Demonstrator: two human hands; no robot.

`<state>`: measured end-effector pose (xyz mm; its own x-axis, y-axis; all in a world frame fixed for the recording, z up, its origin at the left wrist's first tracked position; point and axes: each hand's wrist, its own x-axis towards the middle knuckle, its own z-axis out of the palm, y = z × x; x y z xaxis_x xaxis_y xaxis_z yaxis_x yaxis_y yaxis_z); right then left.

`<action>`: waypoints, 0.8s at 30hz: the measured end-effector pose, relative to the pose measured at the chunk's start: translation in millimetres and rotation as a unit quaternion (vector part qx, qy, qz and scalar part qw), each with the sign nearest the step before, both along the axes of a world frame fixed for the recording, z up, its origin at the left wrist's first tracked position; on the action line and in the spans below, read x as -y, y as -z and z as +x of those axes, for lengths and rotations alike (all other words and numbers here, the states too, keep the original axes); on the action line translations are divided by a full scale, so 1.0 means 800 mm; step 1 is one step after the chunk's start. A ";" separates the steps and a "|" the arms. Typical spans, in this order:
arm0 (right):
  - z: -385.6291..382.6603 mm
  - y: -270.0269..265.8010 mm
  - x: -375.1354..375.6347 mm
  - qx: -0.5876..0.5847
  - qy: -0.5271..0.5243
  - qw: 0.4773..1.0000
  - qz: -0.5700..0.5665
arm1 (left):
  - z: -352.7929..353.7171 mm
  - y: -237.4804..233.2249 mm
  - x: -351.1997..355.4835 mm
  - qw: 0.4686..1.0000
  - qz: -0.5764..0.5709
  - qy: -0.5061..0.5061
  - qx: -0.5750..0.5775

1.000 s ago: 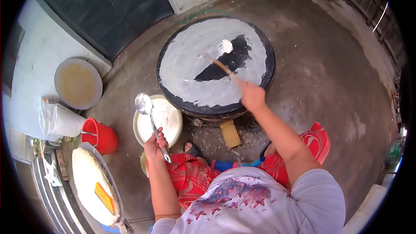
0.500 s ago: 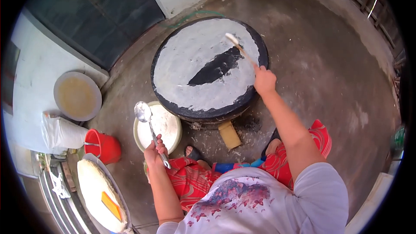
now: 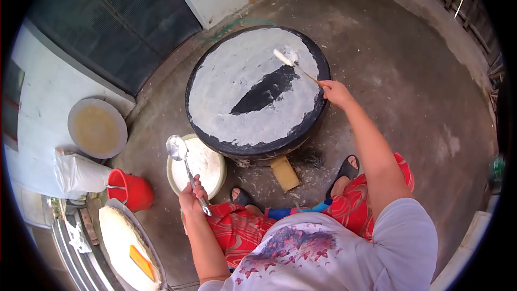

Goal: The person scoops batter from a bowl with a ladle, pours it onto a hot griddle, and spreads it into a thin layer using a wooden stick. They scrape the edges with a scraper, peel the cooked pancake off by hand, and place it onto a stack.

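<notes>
My right hand (image 3: 335,92) grips the thin handle of a spreader (image 3: 284,57), whose white-coated head lies over the batter near the upper right of a large round black griddle (image 3: 325,73). Pale batter (image 3: 221,75) covers most of the griddle, around a dark bare patch (image 3: 265,90) in the middle. My left hand (image 3: 193,195) is closed round the handle of a metal ladle (image 3: 176,147). The ladle's bowl, smeared with white, hangs above the left edge of a tub of white batter (image 3: 202,170).
To the left stand a red bucket (image 3: 134,189), a white bag (image 3: 81,173) and a round pan (image 3: 97,128) against the wall. A tray of pale flatbread (image 3: 119,240) with an orange scraper (image 3: 141,262) is at the lower left. A yellowish block (image 3: 284,173) lies below the griddle.
The spreader's head has swung slightly left and down, and its handle lies flatter. My right hand has shifted a little to the right. My left hand still holds the ladle.
</notes>
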<state>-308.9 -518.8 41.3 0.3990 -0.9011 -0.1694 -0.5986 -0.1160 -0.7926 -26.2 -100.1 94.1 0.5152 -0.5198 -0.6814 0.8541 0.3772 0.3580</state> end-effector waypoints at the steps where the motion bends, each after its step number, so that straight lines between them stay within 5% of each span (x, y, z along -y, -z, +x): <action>1: -0.005 -0.016 -0.005 0.032 -0.004 0.994 0.109 | 0.001 0.002 0.001 1.000 -0.003 0.000 0.004; 4: -0.015 0.070 0.037 0.091 0.085 0.992 0.006 | 0.000 0.001 0.003 1.000 0.000 -0.003 0.020; 12: -0.017 -0.007 -0.035 -0.010 -0.107 0.993 -0.054 | 0.001 0.000 0.001 1.000 -0.017 -0.003 -0.008; 17: -0.014 0.050 -0.046 0.029 0.109 0.990 -0.090 | -0.001 0.002 -0.003 1.000 -0.016 0.003 0.018; 24: 0.026 -0.024 -0.107 -0.069 -0.075 0.993 -0.056 | 0.000 0.000 -0.005 1.000 -0.025 0.005 -0.010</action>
